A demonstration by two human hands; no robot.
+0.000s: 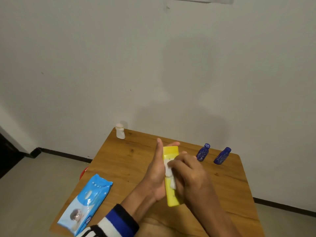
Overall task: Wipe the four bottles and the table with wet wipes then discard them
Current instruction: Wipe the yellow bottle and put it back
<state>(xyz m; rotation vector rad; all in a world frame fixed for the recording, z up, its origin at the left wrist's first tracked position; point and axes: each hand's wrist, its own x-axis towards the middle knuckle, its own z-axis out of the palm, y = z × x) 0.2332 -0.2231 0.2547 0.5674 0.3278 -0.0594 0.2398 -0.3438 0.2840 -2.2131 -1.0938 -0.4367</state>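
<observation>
A flat yellow bottle is held above the middle of the wooden table. My left hand supports it from the left, thumb and fingers stretched along its side. My right hand presses a white wet wipe against the bottle's face, fingers curled over the wipe. A small white bottle stands at the table's far left corner. Two dark blue bottles stand at the far right.
A blue pack of wet wipes lies on the table's near left. Something red shows below the table's left edge. A pale wall stands right behind the table, and grey floor lies on both sides.
</observation>
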